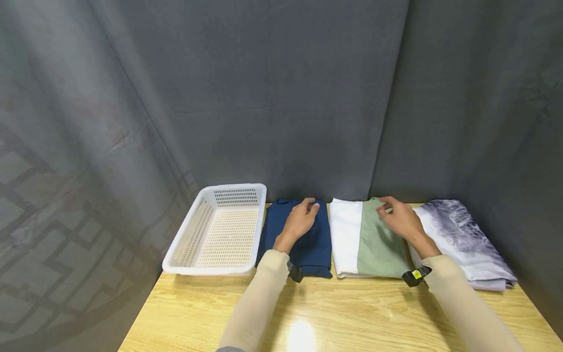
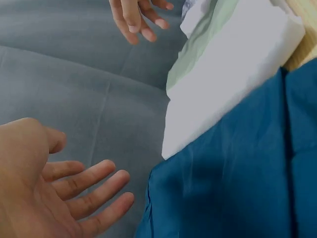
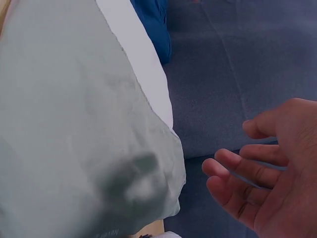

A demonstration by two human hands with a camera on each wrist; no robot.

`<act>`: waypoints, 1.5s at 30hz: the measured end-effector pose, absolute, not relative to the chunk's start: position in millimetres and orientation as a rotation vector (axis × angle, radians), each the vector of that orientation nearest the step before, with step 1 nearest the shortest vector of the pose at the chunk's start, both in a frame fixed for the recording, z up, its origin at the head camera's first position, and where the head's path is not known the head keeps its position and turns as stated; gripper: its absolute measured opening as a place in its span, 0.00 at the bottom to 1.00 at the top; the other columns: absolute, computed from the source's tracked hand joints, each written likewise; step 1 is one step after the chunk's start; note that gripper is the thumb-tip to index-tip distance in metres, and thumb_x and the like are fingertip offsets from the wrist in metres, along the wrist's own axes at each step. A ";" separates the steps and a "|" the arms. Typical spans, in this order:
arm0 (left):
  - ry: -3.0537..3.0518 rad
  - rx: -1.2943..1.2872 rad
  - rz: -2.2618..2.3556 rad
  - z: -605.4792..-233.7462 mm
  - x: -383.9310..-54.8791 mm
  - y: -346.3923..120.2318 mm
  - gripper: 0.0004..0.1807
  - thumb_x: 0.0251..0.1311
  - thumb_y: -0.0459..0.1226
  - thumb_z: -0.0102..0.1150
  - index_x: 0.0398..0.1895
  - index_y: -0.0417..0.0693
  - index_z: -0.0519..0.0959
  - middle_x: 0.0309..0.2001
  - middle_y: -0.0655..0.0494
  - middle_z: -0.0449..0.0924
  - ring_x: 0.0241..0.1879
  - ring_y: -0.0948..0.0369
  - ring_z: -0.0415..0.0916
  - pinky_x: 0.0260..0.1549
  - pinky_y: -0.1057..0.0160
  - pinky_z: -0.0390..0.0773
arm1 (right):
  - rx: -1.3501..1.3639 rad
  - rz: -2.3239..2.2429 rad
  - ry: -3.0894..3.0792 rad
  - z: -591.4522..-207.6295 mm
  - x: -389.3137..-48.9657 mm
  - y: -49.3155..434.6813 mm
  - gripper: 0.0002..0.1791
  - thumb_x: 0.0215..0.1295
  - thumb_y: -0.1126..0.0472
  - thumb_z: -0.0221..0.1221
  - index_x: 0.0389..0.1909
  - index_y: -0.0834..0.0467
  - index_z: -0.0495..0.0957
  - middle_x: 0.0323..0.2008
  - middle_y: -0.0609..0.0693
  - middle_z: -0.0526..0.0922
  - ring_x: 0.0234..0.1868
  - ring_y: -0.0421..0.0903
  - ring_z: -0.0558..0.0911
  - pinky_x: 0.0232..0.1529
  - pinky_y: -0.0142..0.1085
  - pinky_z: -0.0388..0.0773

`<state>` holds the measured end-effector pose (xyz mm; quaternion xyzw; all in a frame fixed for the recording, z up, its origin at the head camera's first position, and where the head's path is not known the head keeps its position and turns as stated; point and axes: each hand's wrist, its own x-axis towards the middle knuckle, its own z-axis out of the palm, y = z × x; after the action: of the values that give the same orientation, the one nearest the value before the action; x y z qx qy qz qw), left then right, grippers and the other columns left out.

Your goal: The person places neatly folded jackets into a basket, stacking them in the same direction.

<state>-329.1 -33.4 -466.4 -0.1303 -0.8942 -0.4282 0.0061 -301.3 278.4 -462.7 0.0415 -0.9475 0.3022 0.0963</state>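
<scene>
My left hand [image 1: 301, 218] hovers over the folded navy blue garment [image 1: 314, 244], its fingers loosely bent with nothing between them. In the left wrist view that hand [image 2: 74, 193] has its fingers spread beside the blue cloth [image 2: 223, 173]. Over the green half of a folded white-and-green garment [image 1: 345, 239] is my right hand [image 1: 401, 220], also holding nothing. The right wrist view shows this hand [image 3: 262, 173] with relaxed, slightly curled fingers beyond the edge of the green cloth [image 3: 74, 99], on which a shadow falls.
A white plastic basket [image 1: 257, 234] with slotted walls stands left of the navy garment, nothing inside. At the right lies a folded white garment with a grey-purple print [image 1: 466, 239]. A grey curtain [image 1: 286, 98] hangs behind the wooden table [image 1: 352, 313].
</scene>
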 end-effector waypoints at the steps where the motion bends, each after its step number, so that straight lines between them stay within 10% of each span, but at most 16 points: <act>1: -2.796 -0.404 -1.343 -467.0 -327.5 -32.2 0.30 0.84 0.53 0.44 0.79 0.48 0.69 0.64 0.47 0.83 0.61 0.50 0.83 0.58 0.46 0.83 | 0.122 0.901 -2.806 -463.3 -300.1 279.3 0.28 0.81 0.51 0.52 0.72 0.64 0.73 0.57 0.67 0.86 0.50 0.65 0.87 0.45 0.58 0.81; 17: -2.784 -0.421 -1.398 -474.6 -310.0 -10.6 0.26 0.83 0.50 0.47 0.74 0.46 0.75 0.59 0.47 0.87 0.55 0.52 0.86 0.53 0.50 0.85 | 0.114 0.933 -2.790 -472.0 -284.4 293.3 0.25 0.81 0.54 0.54 0.67 0.67 0.76 0.52 0.69 0.87 0.44 0.62 0.88 0.37 0.43 0.78; 29: -2.879 -0.438 -1.329 -488.9 -296.4 8.2 0.26 0.81 0.46 0.51 0.72 0.40 0.75 0.50 0.50 0.86 0.41 0.59 0.82 0.44 0.58 0.82 | 0.060 0.931 -2.816 -485.1 -280.3 301.9 0.24 0.80 0.54 0.54 0.64 0.70 0.78 0.51 0.70 0.86 0.49 0.67 0.85 0.42 0.53 0.80; 45: -3.036 -0.366 -1.232 -514.2 -299.7 28.9 0.28 0.80 0.49 0.50 0.70 0.38 0.75 0.65 0.39 0.82 0.62 0.47 0.82 0.58 0.50 0.83 | -0.013 0.935 -3.027 -501.0 -279.2 310.3 0.31 0.81 0.54 0.52 0.69 0.78 0.68 0.64 0.80 0.75 0.61 0.78 0.77 0.54 0.64 0.79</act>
<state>-299.7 28.9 -514.2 -0.1106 -0.9182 -0.3724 -0.0775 -279.2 310.3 -501.0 -0.0040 -0.9554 0.2951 -0.0134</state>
